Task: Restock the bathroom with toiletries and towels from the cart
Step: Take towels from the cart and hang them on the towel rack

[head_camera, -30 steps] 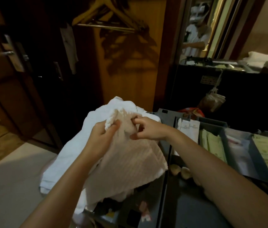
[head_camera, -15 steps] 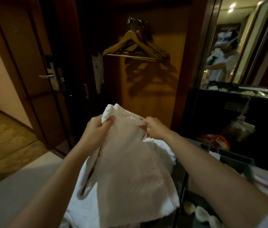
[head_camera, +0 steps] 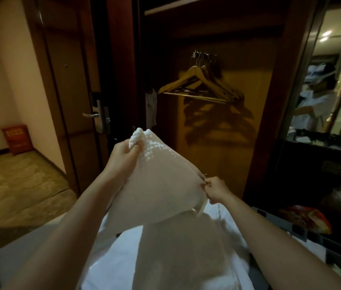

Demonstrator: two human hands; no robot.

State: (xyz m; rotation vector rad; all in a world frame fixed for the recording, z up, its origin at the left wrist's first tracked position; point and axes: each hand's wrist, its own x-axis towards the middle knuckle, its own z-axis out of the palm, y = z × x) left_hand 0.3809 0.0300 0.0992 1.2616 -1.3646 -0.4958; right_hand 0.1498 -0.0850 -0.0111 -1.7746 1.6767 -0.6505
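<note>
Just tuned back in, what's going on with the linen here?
A person is holding a white textured towel up in front of them with both hands. The left hand grips a bunched corner up high, and the right hand pinches the edge lower down, so the cloth is stretched between them. It hangs above a pile of white linen. Wooden hangers hang in the open wardrobe behind.

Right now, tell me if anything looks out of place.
Nothing damaged or spilled. The waffle towel, gripped by the left hand and right hand, hangs unfolded over a loose heap of white linen.
</note>
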